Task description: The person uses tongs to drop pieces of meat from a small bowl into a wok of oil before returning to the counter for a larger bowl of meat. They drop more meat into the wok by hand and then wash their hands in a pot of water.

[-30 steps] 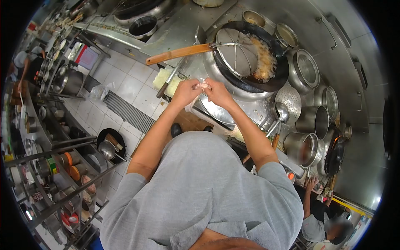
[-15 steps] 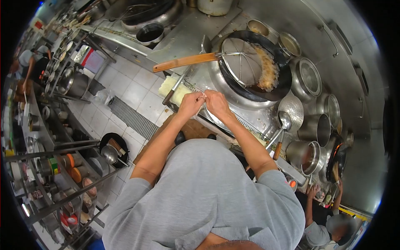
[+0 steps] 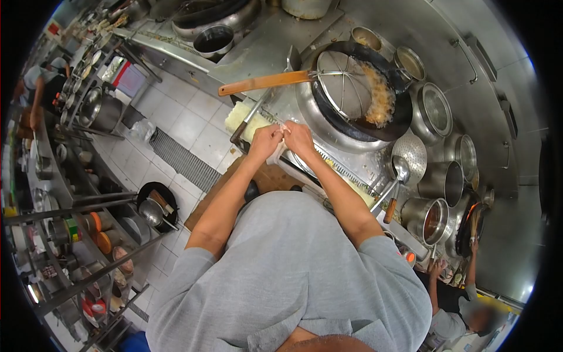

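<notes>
My left hand (image 3: 267,141) and my right hand (image 3: 298,139) meet at the front edge of the stove, fingers closed and pinching a thin whitish thing (image 3: 278,154) that hangs between them; it may be a bag or cloth. Just beyond them lies a folded yellowish cloth (image 3: 255,124). Ahead to the right, a black wok (image 3: 403,111) holds bubbling, foaming oil (image 3: 380,97). Across its rim rests a round mesh strainer (image 3: 343,88), its wooden handle (image 3: 267,81) pointing left.
A perforated skimmer (image 3: 410,158) and a ladle (image 3: 400,168) lie right of the wok, near several metal pots (image 3: 443,179). Flames (image 3: 472,214) show further right beside a co-worker (image 3: 454,311). Shelving (image 3: 88,202) stands left; another person (image 3: 38,85) is at the far left.
More of the whitish thing now hangs below my hands. My hands stay together, slightly higher in view. The co-worker at the right has shifted a little.
</notes>
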`<state>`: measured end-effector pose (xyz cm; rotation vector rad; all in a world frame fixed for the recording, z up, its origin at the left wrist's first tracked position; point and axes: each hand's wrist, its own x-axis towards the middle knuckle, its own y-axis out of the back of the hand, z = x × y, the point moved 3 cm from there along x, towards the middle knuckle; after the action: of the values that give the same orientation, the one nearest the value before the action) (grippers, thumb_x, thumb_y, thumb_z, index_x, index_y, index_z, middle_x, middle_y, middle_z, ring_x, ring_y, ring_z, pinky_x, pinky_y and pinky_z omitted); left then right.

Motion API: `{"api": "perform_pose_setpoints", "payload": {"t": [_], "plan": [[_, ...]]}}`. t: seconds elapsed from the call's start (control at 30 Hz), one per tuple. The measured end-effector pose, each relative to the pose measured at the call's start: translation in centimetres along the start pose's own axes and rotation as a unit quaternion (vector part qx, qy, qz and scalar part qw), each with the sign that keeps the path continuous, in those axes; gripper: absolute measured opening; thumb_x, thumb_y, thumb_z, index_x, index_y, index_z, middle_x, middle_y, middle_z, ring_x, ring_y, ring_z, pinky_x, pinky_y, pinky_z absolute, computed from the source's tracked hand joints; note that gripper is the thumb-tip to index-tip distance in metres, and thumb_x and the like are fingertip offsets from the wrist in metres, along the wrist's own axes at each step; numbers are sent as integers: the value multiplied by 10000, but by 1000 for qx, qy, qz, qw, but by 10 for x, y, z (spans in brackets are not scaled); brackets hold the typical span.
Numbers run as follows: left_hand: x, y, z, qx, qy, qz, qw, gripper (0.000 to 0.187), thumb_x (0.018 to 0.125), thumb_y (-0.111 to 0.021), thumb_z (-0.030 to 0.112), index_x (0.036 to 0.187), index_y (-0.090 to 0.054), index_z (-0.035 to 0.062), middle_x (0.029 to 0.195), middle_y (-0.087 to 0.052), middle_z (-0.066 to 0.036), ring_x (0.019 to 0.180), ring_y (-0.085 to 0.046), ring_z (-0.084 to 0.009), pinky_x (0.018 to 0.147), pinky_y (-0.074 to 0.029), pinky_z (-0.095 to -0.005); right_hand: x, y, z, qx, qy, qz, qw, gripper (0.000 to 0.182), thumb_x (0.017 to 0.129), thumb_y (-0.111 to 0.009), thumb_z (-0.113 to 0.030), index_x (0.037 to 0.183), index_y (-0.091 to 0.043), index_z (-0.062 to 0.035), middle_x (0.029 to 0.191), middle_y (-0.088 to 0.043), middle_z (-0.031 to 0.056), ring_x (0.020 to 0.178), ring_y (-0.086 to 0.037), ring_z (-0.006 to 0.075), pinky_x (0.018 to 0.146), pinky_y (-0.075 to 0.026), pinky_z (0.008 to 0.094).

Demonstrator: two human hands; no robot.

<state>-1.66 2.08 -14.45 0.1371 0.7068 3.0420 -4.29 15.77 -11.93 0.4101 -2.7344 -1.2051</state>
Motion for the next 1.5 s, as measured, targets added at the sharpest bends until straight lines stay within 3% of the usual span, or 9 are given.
{"api": "perform_pose_setpoints", "payload": {"t": [0.13,0.27,0.4,0.5,0.8,1.03,1.17,1.33,1.5], "plan": [[1,0,-3,-1,-3,20,1000,233,861,-565,203,849,-651,-14,695,-639,-189,625,-623,-285,611,-472,-372,5,-18,16,85,-65,-6,994,158,882,-543,-146,872,-619,-8,679,-632,174,623,-648,274,499,-485,387],[-3,7,0,-10,4,7,1000,195,858,-573,175,860,-629,-12,698,-614,-209,630,-618,-343,595,-475,-395,2,-18,26,461,-183,-150,855,148,946,-522,-148,964,-600,-24,823,-633,38,592,-583,125,439,-471,238],[-7,1,-23,-206,99,-103,968,172,917,-548,146,961,-639,7,714,-631,-74,609,-616,-205,577,-490,-314,-5,-10,34,517,-186,-149,822,204,974,-497,-155,1071,-603,-11,848,-647,58,632,-598,126,480,-485,268],[-12,0,-44,-446,212,-121,861,171,956,-513,111,1060,-616,24,832,-615,-9,700,-610,-132,609,-503,-266,-11,9,41,545,-207,-124,803,227,975,-485,-143,1142,-584,-25,887,-634,35,692,-595,114,518,-505,271],[-11,15,-18,-602,223,-87,762,156,933,-499,43,1044,-601,1,977,-628,-91,923,-611,-176,830,-528,-319,-19,36,32,635,-200,-105,739,276,1002,-476,-181,1226,-532,-29,985,-626,89,847,-608,176,775,-529,358],[-2,2,-3,-408,149,-85,897,26,882,-582,26,902,-591,11,951,-648,-96,839,-636,-179,802,-531,-310,-25,69,33,656,-136,-44,741,198,988,-514,-151,1069,-579,18,1131,-635,191,888,-649,236,802,-549,364],[5,2,10,-351,82,-79,929,214,842,-607,-38,1043,-554,15,921,-629,-81,840,-627,-162,739,-536,-282,-26,109,56,691,-101,7,715,95,963,-543,-102,954,-583,-16,1205,-616,223,900,-648,234,812,-550,355],[-3,0,20,-345,106,-98,927,278,895,-553,-18,1171,-564,11,944,-605,-60,859,-593,-133,753,-517,-269,-31,203,106,780,2,81,621,335,894,-534,-12,1228,-513,-3,1005,-611,81,803,-579,183,765,-512,324],[-11,-14,12,-479,160,-91,858,204,954,-519,52,1128,-572,-40,903,-589,-50,801,-575,-130,779,-506,-286,-42,224,125,802,-24,109,587,221,940,-562,-87,1124,-549,33,1032,-612,95,864,-571,184,778,-515,325]]}}
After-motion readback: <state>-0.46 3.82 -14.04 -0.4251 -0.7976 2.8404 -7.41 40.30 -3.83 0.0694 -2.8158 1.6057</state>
